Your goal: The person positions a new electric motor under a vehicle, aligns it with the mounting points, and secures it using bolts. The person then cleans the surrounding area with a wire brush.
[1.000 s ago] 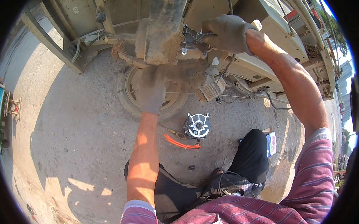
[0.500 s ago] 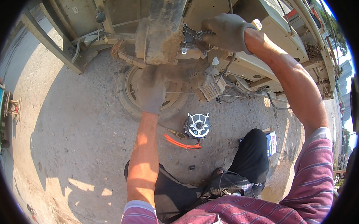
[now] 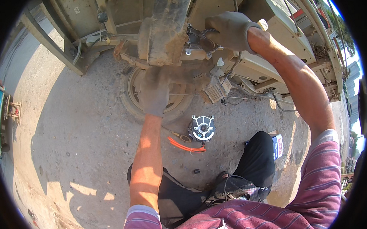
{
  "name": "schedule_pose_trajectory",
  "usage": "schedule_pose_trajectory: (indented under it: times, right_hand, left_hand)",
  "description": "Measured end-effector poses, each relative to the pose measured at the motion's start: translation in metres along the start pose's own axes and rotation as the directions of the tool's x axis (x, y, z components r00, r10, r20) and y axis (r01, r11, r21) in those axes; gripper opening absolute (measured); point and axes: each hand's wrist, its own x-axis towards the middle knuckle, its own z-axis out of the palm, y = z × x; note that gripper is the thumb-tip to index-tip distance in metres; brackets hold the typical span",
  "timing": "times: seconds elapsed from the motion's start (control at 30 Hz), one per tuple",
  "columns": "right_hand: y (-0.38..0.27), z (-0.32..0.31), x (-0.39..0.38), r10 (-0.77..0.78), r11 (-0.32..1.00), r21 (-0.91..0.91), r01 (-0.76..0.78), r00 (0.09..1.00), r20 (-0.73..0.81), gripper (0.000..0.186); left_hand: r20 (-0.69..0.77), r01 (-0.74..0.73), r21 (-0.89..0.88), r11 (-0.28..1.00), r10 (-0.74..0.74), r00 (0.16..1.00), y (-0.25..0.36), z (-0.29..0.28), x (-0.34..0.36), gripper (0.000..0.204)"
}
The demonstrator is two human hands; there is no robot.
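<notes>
My right hand [image 3: 230, 30], in a grey work glove, reaches up to a dark metal assembly [image 3: 197, 40] under the vehicle frame. Its fingers are curled against it, close to a short black corrugated tube [image 3: 210, 33]; what they grip is hidden. My left hand [image 3: 155, 93], gloved too, is raised to the dusty axle [image 3: 184, 73], below a wide hanging beam [image 3: 167, 32]. Its fingers blend into the dirty metal and do not show clearly. Below, on the ground, lies a round motor [image 3: 203, 128] with a silver bracket and a shaft facing up.
Orange cables [image 3: 186, 146] and a brass-coloured tool [image 3: 179, 135] lie beside the motor. A tyre [image 3: 130, 94] lies behind my left hand. A finned metal box [image 3: 216, 90] hangs under the frame. A blue and white carton [image 3: 277, 146] stands by my right knee; a small black piece [image 3: 196, 171] lies between my legs.
My right hand has shifted slightly up and left, and more of the dark assembly shows beneath it. The left hand has stayed in place.
</notes>
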Motion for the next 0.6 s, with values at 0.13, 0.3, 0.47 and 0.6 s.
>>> schedule_pose_trajectory:
  times: [0.13,0.3,0.47,0.6]
  right_hand:
    - [-0.0018,-0.0029,0.0002,0.007,1.000,0.017,-0.008,1.000,0.013,0.034]
    - [-0.0030,-0.0033,0.0020,0.001,1.000,-0.004,-0.001,1.000,0.006,0.033]
    - [-0.0039,-0.0020,0.0028,-0.013,1.000,-0.022,0.013,1.000,-0.027,0.032]
    - [-0.0051,-0.0030,0.0044,-0.006,0.999,-0.032,0.006,1.000,-0.009,0.031]
  left_hand:
    - [0.026,0.021,-0.111,0.994,-0.019,1.000,0.0029,-0.0003,0.0001,0.023]
    - [0.021,0.004,-0.127,0.992,-0.001,1.000,0.0055,-0.0002,-0.0011,0.024]
    - [0.028,-0.006,-0.077,0.997,0.008,1.000,0.0043,-0.0012,-0.0002,0.035]
    - [0.034,0.011,-0.095,0.995,-0.008,0.999,0.0011,-0.0013,0.0009,0.029]
